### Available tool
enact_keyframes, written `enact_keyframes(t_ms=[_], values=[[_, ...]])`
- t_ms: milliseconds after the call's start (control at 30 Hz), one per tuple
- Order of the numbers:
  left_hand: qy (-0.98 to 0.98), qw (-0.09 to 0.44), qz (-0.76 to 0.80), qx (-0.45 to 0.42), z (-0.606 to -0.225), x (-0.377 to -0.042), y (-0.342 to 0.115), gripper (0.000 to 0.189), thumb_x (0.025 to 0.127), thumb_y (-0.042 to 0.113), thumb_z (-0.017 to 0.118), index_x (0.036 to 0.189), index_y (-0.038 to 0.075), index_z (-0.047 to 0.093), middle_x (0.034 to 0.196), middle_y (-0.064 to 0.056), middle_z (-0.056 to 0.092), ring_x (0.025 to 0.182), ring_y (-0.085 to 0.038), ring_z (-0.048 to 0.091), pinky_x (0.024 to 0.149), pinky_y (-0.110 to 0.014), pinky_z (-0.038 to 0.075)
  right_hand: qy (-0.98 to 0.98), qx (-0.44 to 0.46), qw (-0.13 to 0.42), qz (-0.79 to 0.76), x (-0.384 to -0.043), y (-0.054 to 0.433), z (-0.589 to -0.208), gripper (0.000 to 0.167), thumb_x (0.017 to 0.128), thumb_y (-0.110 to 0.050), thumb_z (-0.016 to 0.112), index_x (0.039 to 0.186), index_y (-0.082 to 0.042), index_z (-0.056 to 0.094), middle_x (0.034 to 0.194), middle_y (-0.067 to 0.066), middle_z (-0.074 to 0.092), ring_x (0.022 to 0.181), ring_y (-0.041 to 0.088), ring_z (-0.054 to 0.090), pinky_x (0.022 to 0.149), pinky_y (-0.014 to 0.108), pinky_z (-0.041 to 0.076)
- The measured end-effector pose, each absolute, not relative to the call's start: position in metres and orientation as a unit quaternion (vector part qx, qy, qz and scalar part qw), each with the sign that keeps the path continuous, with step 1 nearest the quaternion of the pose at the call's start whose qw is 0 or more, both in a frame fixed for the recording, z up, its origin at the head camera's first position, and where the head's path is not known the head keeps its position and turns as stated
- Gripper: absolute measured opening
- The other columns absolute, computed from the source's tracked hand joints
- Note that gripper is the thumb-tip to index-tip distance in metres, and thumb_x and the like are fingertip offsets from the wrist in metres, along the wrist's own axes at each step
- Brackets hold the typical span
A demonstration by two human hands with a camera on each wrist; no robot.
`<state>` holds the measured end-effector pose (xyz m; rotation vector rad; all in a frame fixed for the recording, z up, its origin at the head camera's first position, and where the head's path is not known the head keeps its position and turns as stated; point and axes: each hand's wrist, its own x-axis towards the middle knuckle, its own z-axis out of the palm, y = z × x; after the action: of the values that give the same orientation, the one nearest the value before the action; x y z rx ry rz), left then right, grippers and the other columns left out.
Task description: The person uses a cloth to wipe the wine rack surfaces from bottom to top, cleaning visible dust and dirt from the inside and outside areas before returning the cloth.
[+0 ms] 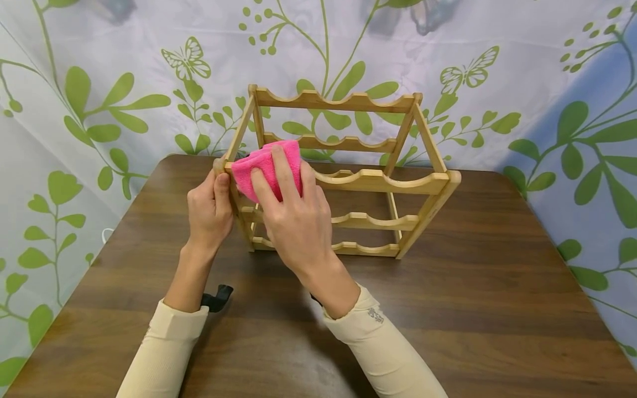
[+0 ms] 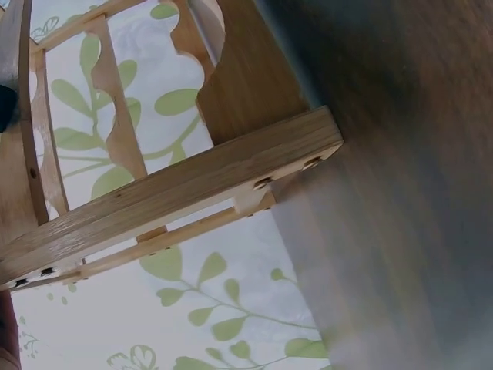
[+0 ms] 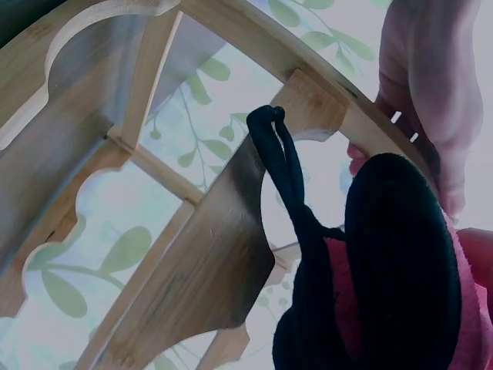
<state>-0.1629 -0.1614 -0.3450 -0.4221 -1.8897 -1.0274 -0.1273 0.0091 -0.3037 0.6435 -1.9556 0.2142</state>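
Observation:
A light wooden wine rack (image 1: 378, 182) with scalloped rails stands on the table. My left hand (image 1: 209, 213) grips its front left post near the top corner. A folded pink cloth (image 1: 244, 179) lies over the left end of the upper front rail. My right hand (image 1: 298, 221) holds this cloth against the wood, fingers spread across it; the thumb is hidden. In the right wrist view, the cloth (image 3: 464, 324) shows beside a black loop (image 3: 285, 166) and a dark rounded shape. The left wrist view shows the side post (image 2: 177, 181) with screw holes.
Brown wood-grain table (image 1: 497, 287) under the rack. Behind and at both sides hangs a pale backdrop (image 1: 134, 44) with green leaves and butterflies, close behind the rack. A black strap end (image 1: 217, 298) sticks out by the left wrist.

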Motion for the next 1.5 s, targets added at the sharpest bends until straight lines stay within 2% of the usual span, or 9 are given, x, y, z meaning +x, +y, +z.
enact_keyframes(t_ms=[100, 200, 333, 600, 867, 1000, 1167, 1267, 1500], values=[[-0.761, 0.464, -0.422, -0.168, -0.345, -0.163, -0.161, 0.063, 0.104, 0.048, 0.04, 0.104, -0.009, 0.067, 0.061, -0.014, 0.058, 0.051, -0.021, 0.052, 0.053, -0.017, 0.037, -0.813, 0.267, 0.509, 0.092, -0.126, 0.011, -0.303, 0.032, 0.088, -0.015, 0.065, 0.119, -0.016, 0.068, 0.136, 0.017, 0.055, 0.111, 0.039, 0.053, 0.081, 0.04, 0.055], [-0.755, 0.463, -0.432, -0.17, -0.346, -0.162, -0.161, 0.063, 0.104, 0.048, 0.041, 0.106, -0.009, 0.067, 0.064, -0.015, 0.065, 0.052, -0.026, 0.062, 0.055, -0.01, 0.041, -0.816, 0.268, 0.502, 0.098, -0.123, 0.014, -0.302, 0.035, 0.086, -0.014, 0.066, 0.121, -0.016, 0.067, 0.137, 0.018, 0.053, 0.112, 0.039, 0.053, 0.087, 0.041, 0.054], [-0.753, 0.454, -0.44, -0.179, -0.346, -0.159, -0.161, 0.06, 0.103, 0.047, 0.041, 0.123, -0.005, 0.064, 0.065, -0.016, 0.066, 0.055, -0.03, 0.066, 0.057, -0.007, 0.044, -0.821, 0.268, 0.49, 0.118, -0.118, 0.02, -0.3, 0.038, 0.085, -0.013, 0.066, 0.124, -0.014, 0.066, 0.138, 0.02, 0.051, 0.114, 0.04, 0.051, 0.092, 0.041, 0.051], [-0.755, 0.448, -0.442, -0.183, -0.345, -0.158, -0.158, 0.058, 0.105, 0.045, 0.04, 0.125, -0.004, 0.063, 0.063, -0.013, 0.065, 0.053, -0.027, 0.065, 0.056, -0.007, 0.043, -0.824, 0.255, 0.483, 0.151, -0.113, 0.034, -0.298, 0.045, 0.083, -0.01, 0.067, 0.128, -0.007, 0.062, 0.142, 0.028, 0.044, 0.128, 0.046, 0.042, 0.099, 0.046, 0.047], [-0.755, 0.451, -0.441, -0.18, -0.344, -0.158, -0.157, 0.061, 0.104, 0.047, 0.04, 0.109, -0.008, 0.067, 0.062, -0.013, 0.066, 0.051, -0.029, 0.065, 0.056, -0.007, 0.043, -0.82, 0.281, 0.482, 0.132, -0.114, 0.04, -0.296, 0.046, 0.086, -0.006, 0.061, 0.131, 0.002, 0.059, 0.144, 0.022, 0.048, 0.138, 0.036, 0.039, 0.094, 0.041, 0.05], [-0.753, 0.449, -0.444, -0.185, -0.344, -0.157, -0.157, 0.062, 0.104, 0.047, 0.04, 0.112, -0.008, 0.067, 0.062, -0.013, 0.066, 0.052, -0.029, 0.065, 0.056, -0.007, 0.043, -0.834, 0.304, 0.438, 0.141, -0.113, 0.044, -0.293, 0.052, 0.087, -0.012, 0.066, 0.135, 0.005, 0.054, 0.146, 0.026, 0.044, 0.139, 0.04, 0.035, 0.111, 0.039, 0.034], [-0.756, 0.446, -0.442, -0.184, -0.344, -0.156, -0.158, 0.061, 0.104, 0.047, 0.04, 0.1, -0.009, 0.067, 0.063, -0.013, 0.066, 0.052, -0.029, 0.065, 0.056, -0.007, 0.043, -0.843, 0.323, 0.404, 0.15, -0.113, 0.046, -0.295, 0.068, 0.083, -0.021, 0.078, 0.139, 0.004, 0.049, 0.149, 0.027, 0.038, 0.14, 0.044, 0.029, 0.116, 0.038, 0.022], [-0.758, 0.439, -0.445, -0.187, -0.343, -0.155, -0.158, 0.061, 0.104, 0.047, 0.041, 0.089, -0.007, 0.064, 0.064, -0.011, 0.067, 0.053, -0.029, 0.065, 0.056, -0.008, 0.044, -0.836, 0.324, 0.412, 0.163, -0.115, 0.046, -0.297, 0.061, 0.085, -0.014, 0.076, 0.138, 0.002, 0.052, 0.146, 0.026, 0.041, 0.139, 0.043, 0.031, 0.116, 0.039, 0.023], [-0.758, 0.432, -0.449, -0.193, -0.342, -0.155, -0.159, 0.058, 0.104, 0.045, 0.041, 0.087, -0.006, 0.063, 0.065, -0.011, 0.067, 0.053, -0.028, 0.065, 0.055, -0.01, 0.044, -0.826, 0.301, 0.446, 0.165, -0.117, 0.046, -0.299, 0.05, 0.085, -0.006, 0.068, 0.133, 0.0, 0.055, 0.14, 0.024, 0.048, 0.133, 0.042, 0.04, 0.111, 0.039, 0.032]])
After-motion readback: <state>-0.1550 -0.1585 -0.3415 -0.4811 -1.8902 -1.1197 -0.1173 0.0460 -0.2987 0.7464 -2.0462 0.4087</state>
